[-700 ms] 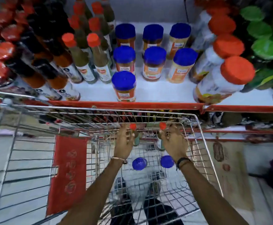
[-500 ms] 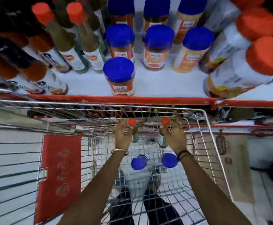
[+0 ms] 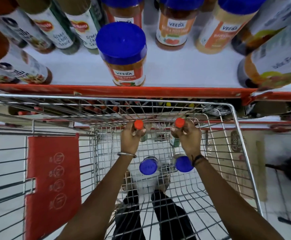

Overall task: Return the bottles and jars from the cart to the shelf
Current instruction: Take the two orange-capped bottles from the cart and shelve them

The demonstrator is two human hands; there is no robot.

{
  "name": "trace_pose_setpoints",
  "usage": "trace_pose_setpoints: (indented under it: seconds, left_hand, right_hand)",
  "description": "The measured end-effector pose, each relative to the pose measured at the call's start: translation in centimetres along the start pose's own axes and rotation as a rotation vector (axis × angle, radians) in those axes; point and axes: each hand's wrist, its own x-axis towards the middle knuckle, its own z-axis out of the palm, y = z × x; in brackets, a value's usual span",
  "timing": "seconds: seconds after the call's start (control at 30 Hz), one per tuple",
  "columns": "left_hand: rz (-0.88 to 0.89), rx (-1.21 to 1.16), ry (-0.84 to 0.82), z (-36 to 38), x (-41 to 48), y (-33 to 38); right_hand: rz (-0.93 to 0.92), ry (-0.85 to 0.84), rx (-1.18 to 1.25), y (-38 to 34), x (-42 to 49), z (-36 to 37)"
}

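Both my hands reach down into the wire cart (image 3: pixel 237 129). My left hand (image 3: pixel 130 139) grips a red-capped green sauce bottle (image 3: pixel 139 124) by its neck. My right hand (image 3: pixel 187 137) grips a second red-capped bottle (image 3: pixel 179 122) the same way. Two blue-lidded jars (image 3: pixel 148 165) (image 3: pixel 184 164) stand on the cart floor just behind my wrists. Above the cart is the white shelf (image 3: pixel 82 70) with a red front edge, holding blue-lidded sauce jars (image 3: pixel 122 49) and green chilli sauce bottles (image 3: pixel 54 30).
Dark sauce bottles (image 3: pixel 25 70) fill the shelf's left, large fruit jam jars (image 3: pixel 276 66) its right. White shelf surface shows on both sides of the front blue-lidded jar. A red child-seat flap (image 3: pixel 53 184) hangs in the cart at left. Lower shelves lie behind the cart.
The view has moved closer to the shelf and downward. Both hands stay closed on the red-capped bottles in the cart, at nearly the same place.
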Motion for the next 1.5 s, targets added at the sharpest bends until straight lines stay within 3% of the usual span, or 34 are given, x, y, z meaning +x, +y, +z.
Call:
trace_pose_setpoints:
  seconds: [0.37, 0.67, 0.9, 1.13, 1.5]
  left_hand:
    - [0.171, -0.032, 0.056, -8.1, -6.7, 5.9]
    - [0.478, -0.028, 0.227, -17.9, -12.8, 16.2]
    - [0.672, 0.049, 0.364, -23.8, -12.5, 22.8]
    - [0.719, 0.169, 0.429, -25.5, -8.3, 24.9]
    - [0.666, 0.211, 0.335, -23.9, -4.2, 22.9]
  right_hand:
    - [-0.306, -0.042, 0.083, -10.1, -8.5, -3.2]
    - [-0.550, -0.088, 0.310, -23.5, -15.8, -6.4]
    - [-0.708, -0.089, 0.357, -32.5, -16.9, -6.2]
    - [-0.737, -0.028, 0.319, -37.0, -14.0, -3.4]
    - [-0.670, -0.049, 0.166, -35.2, -9.1, 0.4]
